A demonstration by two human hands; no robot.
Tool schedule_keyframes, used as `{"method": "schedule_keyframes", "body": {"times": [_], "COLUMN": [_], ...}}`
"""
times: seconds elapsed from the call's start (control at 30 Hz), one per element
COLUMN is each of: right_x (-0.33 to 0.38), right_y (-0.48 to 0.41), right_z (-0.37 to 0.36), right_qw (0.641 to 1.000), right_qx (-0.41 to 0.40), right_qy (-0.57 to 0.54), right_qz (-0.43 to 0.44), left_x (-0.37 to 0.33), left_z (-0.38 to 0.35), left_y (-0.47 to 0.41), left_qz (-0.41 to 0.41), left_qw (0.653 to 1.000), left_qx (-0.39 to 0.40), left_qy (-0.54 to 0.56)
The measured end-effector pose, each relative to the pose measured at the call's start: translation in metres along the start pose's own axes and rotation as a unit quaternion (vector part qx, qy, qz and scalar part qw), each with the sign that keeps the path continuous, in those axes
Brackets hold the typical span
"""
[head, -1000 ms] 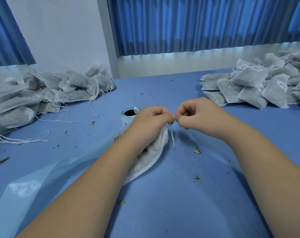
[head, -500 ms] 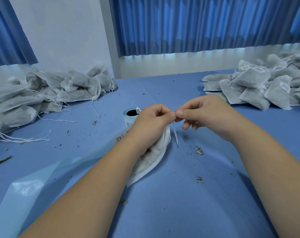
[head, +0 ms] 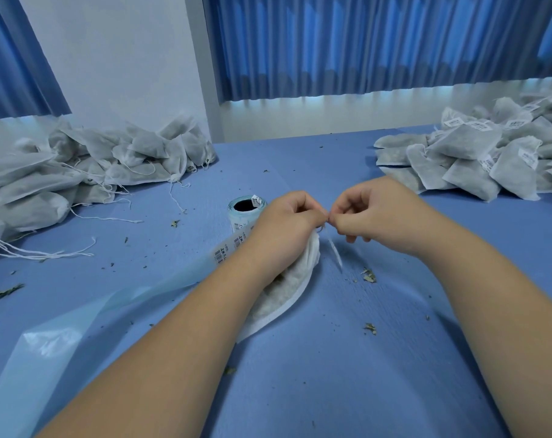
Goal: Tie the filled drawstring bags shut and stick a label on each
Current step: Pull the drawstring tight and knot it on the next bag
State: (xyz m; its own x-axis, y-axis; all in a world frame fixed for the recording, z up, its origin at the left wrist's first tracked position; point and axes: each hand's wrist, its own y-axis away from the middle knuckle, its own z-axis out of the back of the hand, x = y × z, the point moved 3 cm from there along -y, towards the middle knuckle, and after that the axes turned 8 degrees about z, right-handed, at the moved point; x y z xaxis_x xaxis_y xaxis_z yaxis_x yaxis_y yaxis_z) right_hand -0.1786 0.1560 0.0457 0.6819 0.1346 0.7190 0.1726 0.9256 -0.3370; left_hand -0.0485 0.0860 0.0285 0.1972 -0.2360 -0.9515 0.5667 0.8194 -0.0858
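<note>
A filled white drawstring bag (head: 285,298) lies on the blue table under my left forearm, its neck raised. My left hand (head: 287,222) is closed around the gathered neck. My right hand (head: 366,213) pinches the white drawstring (head: 334,252) right beside the left thumb; a loose end of the string hangs down toward the table. A roll of barcode labels (head: 244,211) stands just behind my left hand, and its pale blue backing strip (head: 88,320) trails off to the lower left.
A heap of untied bags (head: 88,165) with loose strings lies at the left. A pile of labelled bags (head: 486,156) sits at the far right. Bits of dried leaf (head: 369,276) are scattered over the blue table (head: 347,374).
My right hand's fingers, spread half a second ago, have curled back into a tight pinch on the string. Both hands stay together over the bag's neck.
</note>
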Motion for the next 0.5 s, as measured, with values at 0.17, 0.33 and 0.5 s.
{"method": "schedule_keyframes", "body": {"times": [0.17, 0.33, 0.5], "right_x": [0.001, 0.005, 0.009], "right_y": [0.0, -0.001, -0.001], "right_z": [0.001, 0.007, 0.009], "right_qw": [1.0, 0.975, 0.903], "right_qx": [-0.018, -0.047, -0.05], "right_qy": [-0.018, -0.218, -0.426], "right_qz": [0.013, 0.001, -0.011], "left_x": [-0.001, -0.006, -0.01], "left_z": [-0.002, 0.001, 0.003], "left_y": [0.0, 0.003, 0.007], "left_qz": [-0.027, -0.072, -0.098], "left_qw": [1.0, 0.997, 0.994], "left_qx": [-0.002, 0.024, 0.044], "left_qy": [-0.015, 0.006, 0.003]}}
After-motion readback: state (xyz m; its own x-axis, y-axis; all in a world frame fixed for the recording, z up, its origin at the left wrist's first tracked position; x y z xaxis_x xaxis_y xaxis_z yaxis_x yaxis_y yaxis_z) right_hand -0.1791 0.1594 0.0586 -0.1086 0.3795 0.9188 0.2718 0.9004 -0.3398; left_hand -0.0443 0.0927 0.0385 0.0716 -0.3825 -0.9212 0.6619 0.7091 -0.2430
